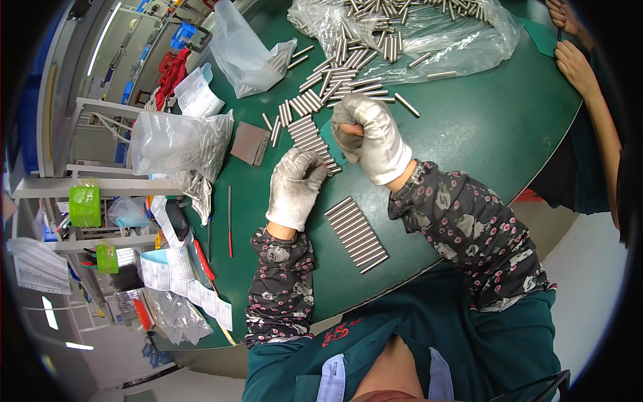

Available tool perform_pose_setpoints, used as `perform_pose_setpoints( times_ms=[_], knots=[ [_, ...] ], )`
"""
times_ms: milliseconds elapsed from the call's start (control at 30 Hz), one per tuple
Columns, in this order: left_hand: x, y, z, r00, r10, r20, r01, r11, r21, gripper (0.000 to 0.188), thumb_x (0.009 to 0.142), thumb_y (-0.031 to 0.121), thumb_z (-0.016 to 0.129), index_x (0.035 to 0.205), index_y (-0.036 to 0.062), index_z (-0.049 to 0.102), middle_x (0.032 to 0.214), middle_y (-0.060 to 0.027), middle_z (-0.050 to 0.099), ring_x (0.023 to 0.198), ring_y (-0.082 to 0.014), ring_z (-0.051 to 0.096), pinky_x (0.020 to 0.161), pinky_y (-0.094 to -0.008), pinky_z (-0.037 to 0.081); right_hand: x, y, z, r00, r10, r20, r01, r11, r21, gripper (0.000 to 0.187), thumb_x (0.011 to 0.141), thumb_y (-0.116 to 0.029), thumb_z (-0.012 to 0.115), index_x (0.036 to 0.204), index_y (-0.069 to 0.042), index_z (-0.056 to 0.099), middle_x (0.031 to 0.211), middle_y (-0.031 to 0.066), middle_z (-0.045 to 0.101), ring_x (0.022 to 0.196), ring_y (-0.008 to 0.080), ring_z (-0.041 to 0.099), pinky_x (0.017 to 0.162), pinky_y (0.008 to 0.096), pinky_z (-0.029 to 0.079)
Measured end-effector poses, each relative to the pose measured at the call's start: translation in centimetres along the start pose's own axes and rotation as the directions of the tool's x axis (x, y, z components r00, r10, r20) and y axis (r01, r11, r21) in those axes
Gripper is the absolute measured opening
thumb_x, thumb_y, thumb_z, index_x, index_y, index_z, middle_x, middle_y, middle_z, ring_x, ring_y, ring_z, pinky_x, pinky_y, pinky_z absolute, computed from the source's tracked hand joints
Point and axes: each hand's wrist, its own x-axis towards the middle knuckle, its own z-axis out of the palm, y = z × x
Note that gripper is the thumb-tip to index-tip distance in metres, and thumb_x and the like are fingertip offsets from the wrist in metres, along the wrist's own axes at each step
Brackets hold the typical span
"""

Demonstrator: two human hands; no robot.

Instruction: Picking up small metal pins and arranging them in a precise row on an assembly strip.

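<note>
Both my hands wear pale gloves soiled at the fingers. My left hand (295, 187) is closed, its fingertips against the near end of a slanting row of steel pins (309, 139). What it grips, if anything, is hidden. My right hand (375, 139) is curled shut just right of that row, a bare fingertip showing; its contents cannot be seen. Beside it, partly covered, lies a green flat piece (330, 142). Nearer to me, a neat block of pins (356, 234) lies side by side on the green table (442, 127).
Many loose pins (395, 47) spill from a clear plastic bag (462, 57) at the back. A grey block (250, 143), a red-handled tool (230, 228), papers (177, 268) and bags (181, 144) lie left. Another person's hand (576, 67) is at the far right.
</note>
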Motion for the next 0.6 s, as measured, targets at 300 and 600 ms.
perform_pose_setpoints(
  times_ms=[300,600],
  knots=[
    [-0.1,0.6,0.5,0.993,-0.042,-0.110,0.040,0.999,-0.025,0.014,0.065,0.000,0.068,0.076,0.0039,0.059,0.073,-0.0092,0.056,0.067,-0.0246,0.056,0.060,-0.0319,0.045,0.1,-0.2,-0.4,1.000,0.002,-0.019,-0.002,1.000,0.006,0.040,0.091,-0.038,0.037,0.062,-0.011,0.039,0.050,-0.0022,0.032,0.041,0.0082,0.029,0.038,0.0227,0.025],
    [0.0,1.6,-1.0,0.980,0.157,0.127,-0.183,0.955,0.232,0.019,0.062,0.000,0.070,0.077,0.0031,0.059,0.073,-0.0085,0.055,0.069,-0.0250,0.055,0.061,-0.0327,0.044,0.1,-0.2,-0.5,1.000,0.008,-0.006,-0.008,1.000,0.001,0.040,0.091,-0.038,0.036,0.062,-0.011,0.038,0.050,-0.0022,0.030,0.041,0.0089,0.029,0.037,0.0230,0.025]
  ],
)
